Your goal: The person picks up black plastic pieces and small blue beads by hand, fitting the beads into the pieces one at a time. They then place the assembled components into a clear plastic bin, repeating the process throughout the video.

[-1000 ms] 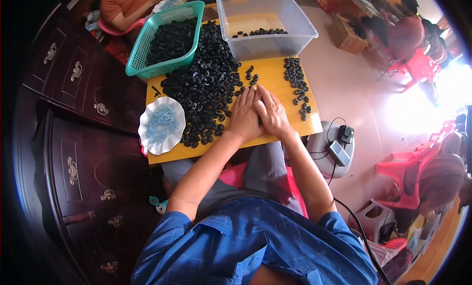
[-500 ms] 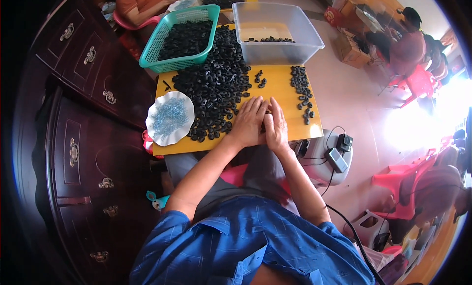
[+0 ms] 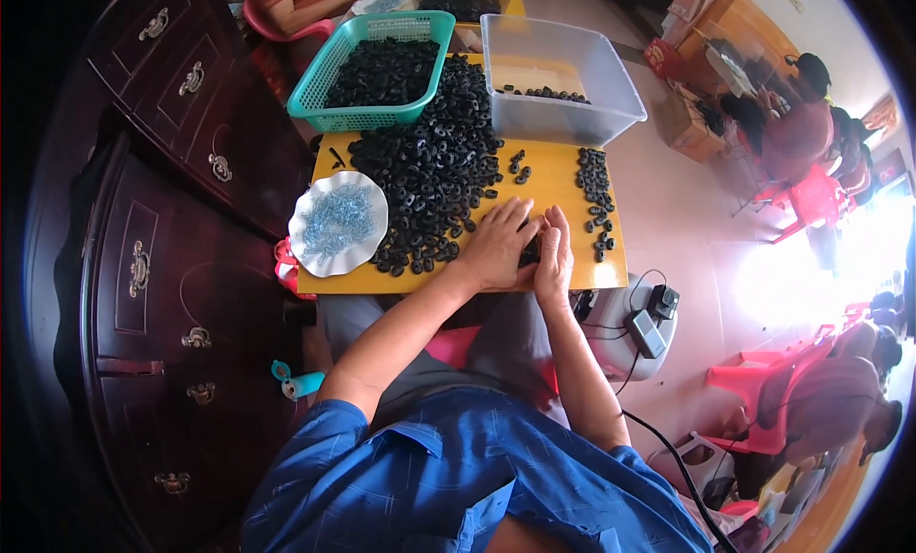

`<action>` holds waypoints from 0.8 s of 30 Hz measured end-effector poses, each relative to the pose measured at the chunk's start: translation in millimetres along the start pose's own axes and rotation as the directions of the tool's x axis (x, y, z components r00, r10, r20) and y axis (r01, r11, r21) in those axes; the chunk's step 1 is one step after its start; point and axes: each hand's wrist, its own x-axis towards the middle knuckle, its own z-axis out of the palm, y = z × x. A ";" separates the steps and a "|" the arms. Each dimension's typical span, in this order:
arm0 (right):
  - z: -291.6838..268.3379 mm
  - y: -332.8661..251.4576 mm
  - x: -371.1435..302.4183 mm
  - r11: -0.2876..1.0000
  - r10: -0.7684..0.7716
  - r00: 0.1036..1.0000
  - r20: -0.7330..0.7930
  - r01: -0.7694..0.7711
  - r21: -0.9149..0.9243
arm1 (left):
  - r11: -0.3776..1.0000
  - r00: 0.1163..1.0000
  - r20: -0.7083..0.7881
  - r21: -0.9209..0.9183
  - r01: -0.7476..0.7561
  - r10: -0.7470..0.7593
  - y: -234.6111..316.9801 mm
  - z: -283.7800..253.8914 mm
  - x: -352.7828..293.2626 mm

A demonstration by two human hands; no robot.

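Near the table's front edge, my left hand (image 3: 498, 249) lies palm down on the yellow tabletop (image 3: 544, 176) with its fingers stretched out. My right hand (image 3: 553, 259) stands on its edge close beside it, fingers straight. Small black pieces (image 3: 530, 252) show in the gap between the two hands, partly covered; how many there are is hidden. Just left of my left hand spreads a large heap of small black ring-like parts (image 3: 429, 162). Right of my hands, a loose column of similar black parts (image 3: 593, 186) runs along the table's right side, and a few black parts (image 3: 520, 168) lie beyond my fingertips.
A white wavy-rimmed plate (image 3: 377, 238) holds bluish clear bits. Behind the heap stand a green basket (image 3: 305, 109) full of black parts and a clear plastic bin (image 3: 563, 124) with some inside. Dark drawers (image 3: 143, 267) rise at left. Another person (image 3: 296, 4) sits across.
The view has shifted slightly. My hands have come a little closer to the table's front edge, and a gap between them now shows black pieces.
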 end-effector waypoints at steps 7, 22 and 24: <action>1.1 -16.4 -6.2 0.998 0.036 0.999 0.002 -0.036 -0.052 | 0.997 0.999 0.008 -0.062 -0.045 0.046 -0.9 2.5 -1.7; 1.0 -18.0 -8.5 0.976 0.104 0.990 0.096 -0.120 0.184 | 0.999 0.997 -0.066 -0.005 -0.032 0.031 -2.9 12.9 -4.1; -0.1 -20.5 -8.8 0.984 0.109 0.989 0.095 -0.121 0.131 | 0.999 0.997 -0.072 0.021 -0.034 0.036 -3.5 14.4 -3.5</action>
